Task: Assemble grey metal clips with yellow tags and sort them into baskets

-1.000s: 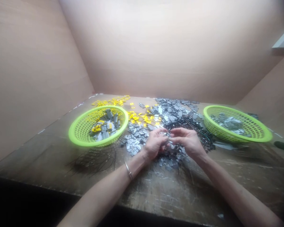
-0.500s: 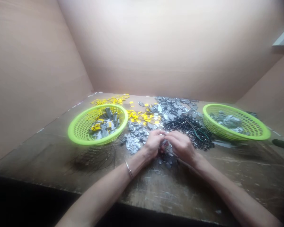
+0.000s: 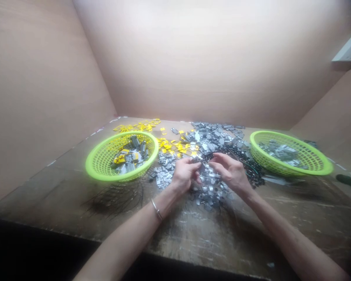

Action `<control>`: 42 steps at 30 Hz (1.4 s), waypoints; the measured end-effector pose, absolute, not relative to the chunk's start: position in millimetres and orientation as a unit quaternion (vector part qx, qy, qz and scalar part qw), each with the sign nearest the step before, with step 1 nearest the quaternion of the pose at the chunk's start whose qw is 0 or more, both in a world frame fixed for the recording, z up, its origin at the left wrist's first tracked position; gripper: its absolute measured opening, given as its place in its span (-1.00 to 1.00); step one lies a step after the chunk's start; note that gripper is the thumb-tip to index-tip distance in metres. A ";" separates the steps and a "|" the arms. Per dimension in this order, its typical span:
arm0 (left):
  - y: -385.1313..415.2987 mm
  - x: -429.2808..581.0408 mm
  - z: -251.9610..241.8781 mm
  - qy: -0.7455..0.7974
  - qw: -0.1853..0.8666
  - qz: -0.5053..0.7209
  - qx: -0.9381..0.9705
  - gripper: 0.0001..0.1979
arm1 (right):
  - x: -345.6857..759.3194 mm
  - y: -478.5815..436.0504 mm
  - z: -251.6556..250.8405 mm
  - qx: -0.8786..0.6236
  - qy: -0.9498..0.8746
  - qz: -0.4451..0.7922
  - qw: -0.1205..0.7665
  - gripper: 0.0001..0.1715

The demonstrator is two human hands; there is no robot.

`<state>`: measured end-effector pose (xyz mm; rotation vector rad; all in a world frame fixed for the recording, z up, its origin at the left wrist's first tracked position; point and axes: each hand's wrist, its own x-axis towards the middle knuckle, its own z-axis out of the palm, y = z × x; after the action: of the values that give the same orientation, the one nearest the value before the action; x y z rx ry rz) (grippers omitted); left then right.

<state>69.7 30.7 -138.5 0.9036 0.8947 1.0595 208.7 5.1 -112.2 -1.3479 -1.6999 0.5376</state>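
My left hand [image 3: 185, 172] pinches a small dark grey piece [image 3: 196, 160] between thumb and fingers; its exact kind is too small to make out. Facing it, my right hand [image 3: 231, 171] has its thumb and index finger parted, and I see nothing between them. Below and between both hands lies a heap of small shiny silver pieces [image 3: 212, 191]. Just behind my right hand spreads a pile of small black parts [image 3: 251, 166]. Flat grey plates [image 3: 164, 175] lie scattered left of my left hand.
A green basket [image 3: 90, 166] with grey and yellow parts stands left; another green basket [image 3: 321, 166] with grey pieces stands right. Yellow frames [image 3: 172, 146] and more grey plates [image 3: 219, 134] lie further back on the wooden table [image 3: 190, 238]. A board wall [image 3: 181, 86] rises behind.
My hands were together at the fingertips and have drawn apart. The right hand has moved slightly right and its fingers have parted. The silver heap beneath shows more.
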 end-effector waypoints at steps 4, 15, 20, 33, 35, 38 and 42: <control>32.2 68.9 -138.2 0.364 0.690 0.517 0.353 -0.82 | 202.6 3.1 -115.4 -0.545 -0.635 0.379 0.395 -0.70; 28.4 63.7 -130.9 0.396 0.633 0.341 0.571 -0.86 | 210.3 7.2 -116.1 -0.534 -0.624 0.360 0.443 -0.75; 22.1 68.1 -134.2 0.351 0.713 0.301 0.526 -0.82 | 209.4 9.2 -118.2 -0.515 -0.521 0.469 0.494 -0.77; 13.1 67.4 -122.5 0.342 0.478 0.422 0.690 -0.88 | 222.2 22.1 -138.8 -0.365 -0.318 0.792 0.373 -0.86; 14.2 68.2 -125.5 0.355 0.498 0.435 0.661 -0.82 | 222.7 21.4 -137.2 -0.356 -0.310 0.802 0.367 -0.85; 15.0 70.3 -127.3 0.364 0.522 0.444 0.630 -0.73 | 221.7 20.4 -133.6 -0.353 -0.301 0.805 0.370 -0.85; 12.6 74.1 -125.5 0.372 0.539 0.461 0.600 -0.73 | 214.3 19.7 -136.2 -0.382 -0.298 0.793 0.368 -0.88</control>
<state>74.1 12.6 -125.5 1.4260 0.8840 1.0952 214.3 19.7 -136.2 -0.9817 -0.7664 2.0369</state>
